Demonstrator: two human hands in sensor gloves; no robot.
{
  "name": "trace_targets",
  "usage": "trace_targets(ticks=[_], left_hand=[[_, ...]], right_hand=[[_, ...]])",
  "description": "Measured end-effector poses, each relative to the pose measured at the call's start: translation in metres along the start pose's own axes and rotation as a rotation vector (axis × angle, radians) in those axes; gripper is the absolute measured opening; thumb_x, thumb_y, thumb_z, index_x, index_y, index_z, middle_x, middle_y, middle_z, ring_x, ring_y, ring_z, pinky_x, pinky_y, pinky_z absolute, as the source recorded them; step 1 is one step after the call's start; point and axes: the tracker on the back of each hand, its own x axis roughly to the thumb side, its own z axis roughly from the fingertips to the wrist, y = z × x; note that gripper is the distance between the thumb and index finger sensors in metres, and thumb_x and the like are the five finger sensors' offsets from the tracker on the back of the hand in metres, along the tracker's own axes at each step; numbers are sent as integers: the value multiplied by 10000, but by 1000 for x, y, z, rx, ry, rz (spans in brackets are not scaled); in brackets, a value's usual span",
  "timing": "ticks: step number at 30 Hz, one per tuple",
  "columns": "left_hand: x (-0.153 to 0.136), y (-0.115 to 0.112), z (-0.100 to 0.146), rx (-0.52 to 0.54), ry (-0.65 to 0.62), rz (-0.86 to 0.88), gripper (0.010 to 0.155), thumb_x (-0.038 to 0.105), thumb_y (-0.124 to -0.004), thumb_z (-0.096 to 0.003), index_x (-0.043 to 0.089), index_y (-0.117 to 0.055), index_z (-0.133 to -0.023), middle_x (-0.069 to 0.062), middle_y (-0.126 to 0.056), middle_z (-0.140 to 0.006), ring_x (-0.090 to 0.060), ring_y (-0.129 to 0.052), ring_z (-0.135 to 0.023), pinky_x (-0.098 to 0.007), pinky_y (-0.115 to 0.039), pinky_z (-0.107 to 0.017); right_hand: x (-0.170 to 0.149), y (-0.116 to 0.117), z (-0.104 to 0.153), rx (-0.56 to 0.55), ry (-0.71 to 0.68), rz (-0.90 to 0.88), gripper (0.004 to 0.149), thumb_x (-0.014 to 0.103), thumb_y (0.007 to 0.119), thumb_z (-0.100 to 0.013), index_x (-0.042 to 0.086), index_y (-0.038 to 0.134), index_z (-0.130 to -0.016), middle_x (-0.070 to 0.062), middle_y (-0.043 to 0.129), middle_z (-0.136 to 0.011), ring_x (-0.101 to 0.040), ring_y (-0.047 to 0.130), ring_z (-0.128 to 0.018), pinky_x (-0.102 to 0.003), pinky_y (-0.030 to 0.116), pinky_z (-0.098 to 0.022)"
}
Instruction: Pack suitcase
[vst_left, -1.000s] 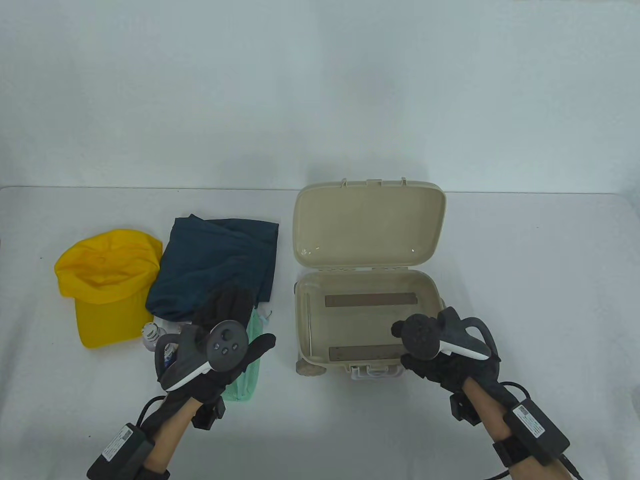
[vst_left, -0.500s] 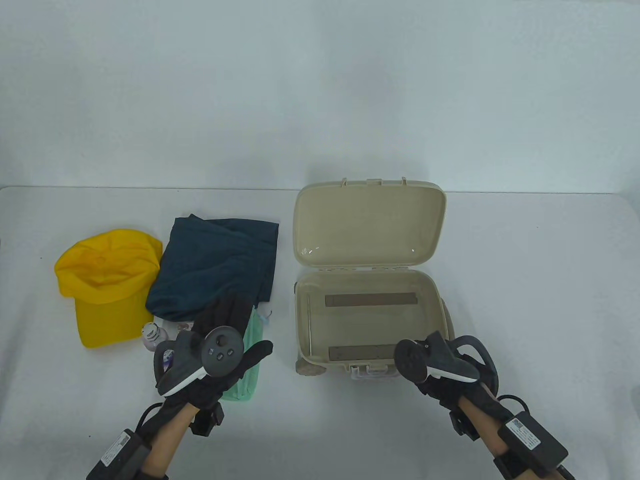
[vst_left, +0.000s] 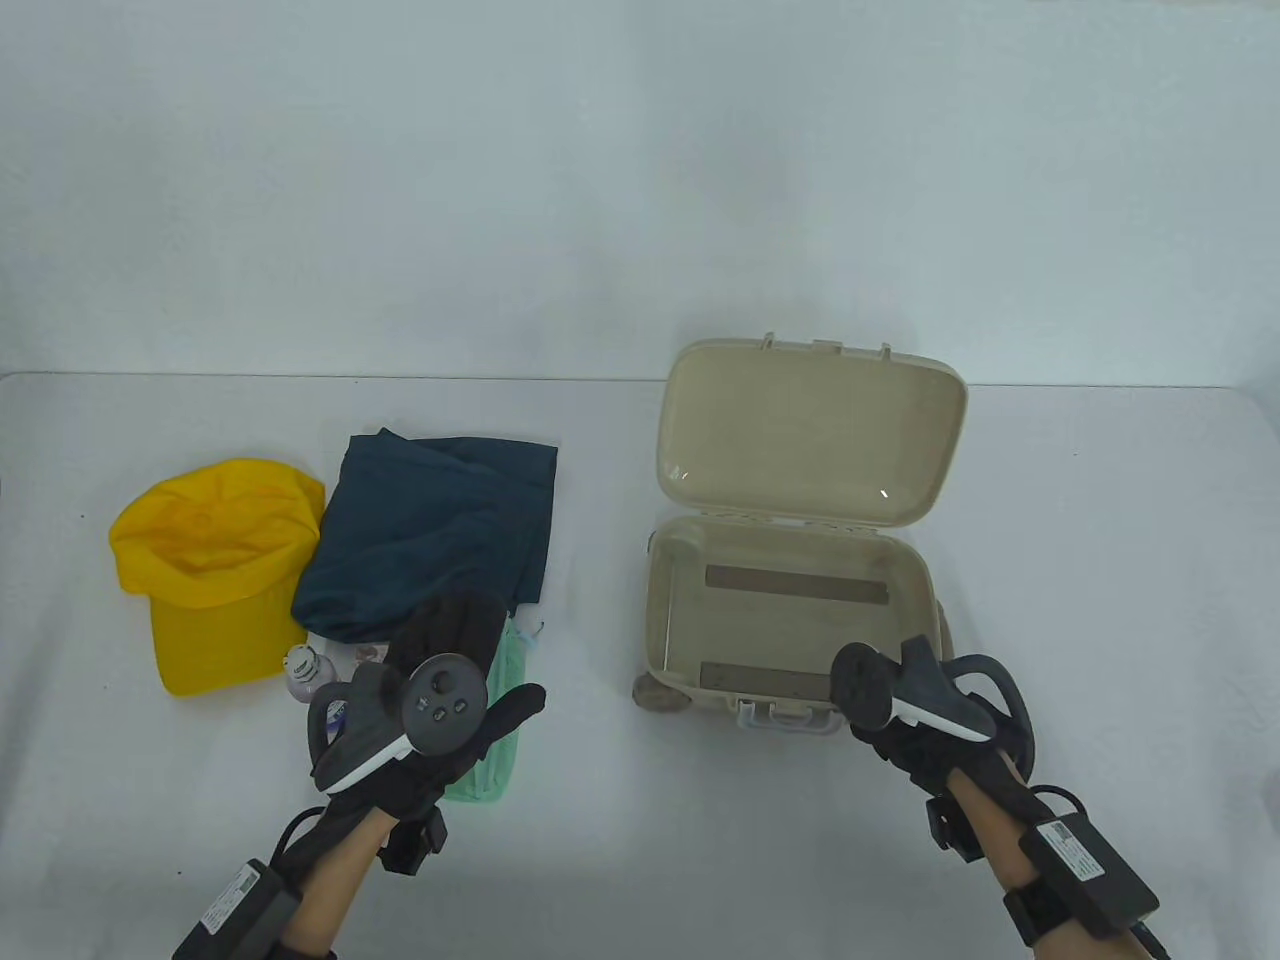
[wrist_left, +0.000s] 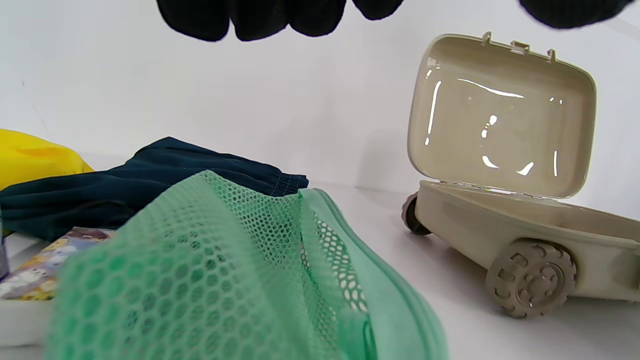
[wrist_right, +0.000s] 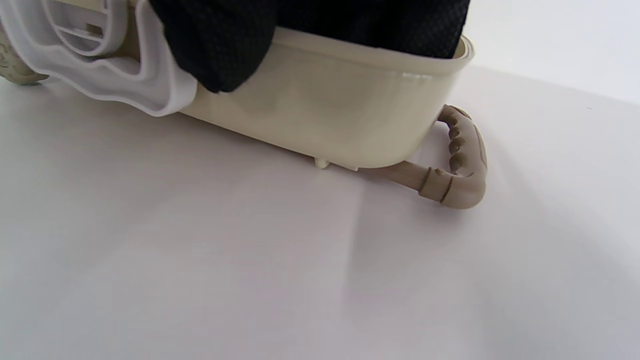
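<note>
The beige toy suitcase lies open and empty right of centre, with its lid standing up. My right hand grips the base's front rim near its right corner. In the right wrist view its fingers hook over the wall. My left hand is spread flat just above the green mesh bag, holding nothing. In the left wrist view the fingertips hang clear of the bag. A folded dark blue garment and a yellow cap lie at the left.
A small bottle and a picture packet lie beside my left hand. The suitcase has wheels on its left end, a pull handle on its right, and a white latch at the front.
The suitcase has slid to the right and turned slightly, with my right hand moving along on its front rim. My left hand has stayed over the mesh bag.
</note>
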Motion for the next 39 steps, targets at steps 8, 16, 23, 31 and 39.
trace_targets(ticks=[8,16,23,31,39], left_hand=[[-1,0,0,-5,4,0,894,689,-569,-495,204,-237,-1168,-158,-295,-1246,-447,-380,-1154,-586,-465,-805],[-1,-2,0,-17,5,-4,895,687,-570,-494,202,-237,-1168,-160,-292,-1246,-446,-377,-1155,-585,-463,-806],[-1,-2,0,-24,5,-8,895,686,-571,-495,202,-237,-1169,-162,-290,-1246,-449,-375,-1154,-585,-462,-806],[-1,-2,0,-25,5,-2,896,686,-571,-495,199,-238,-1170,-165,-289,-1246,-450,-371,-1154,-586,-460,-806],[-1,-1,0,-18,-2,8,892,685,-571,-495,204,-236,-1168,-163,-288,-1246,-450,-371,-1155,-585,-461,-807]], right_hand=[[-41,7,-3,27,145,-40,494,383,833,-418,346,738,-901,94,906,-873,-153,934,-786,-407,762,-699],[-73,12,-1,50,246,-80,493,378,837,-414,348,743,-898,94,906,-875,-156,929,-795,-407,756,-705],[-90,15,2,63,296,-102,493,376,839,-413,346,746,-897,93,904,-877,-158,929,-794,-409,754,-707],[-92,13,7,92,303,-78,479,344,813,-469,326,717,-938,67,870,-925,-189,894,-845,-435,723,-727],[-56,-49,35,-77,140,-200,690,505,723,-492,243,515,-1095,-36,660,-1124,-324,722,-1025,-539,610,-765]])
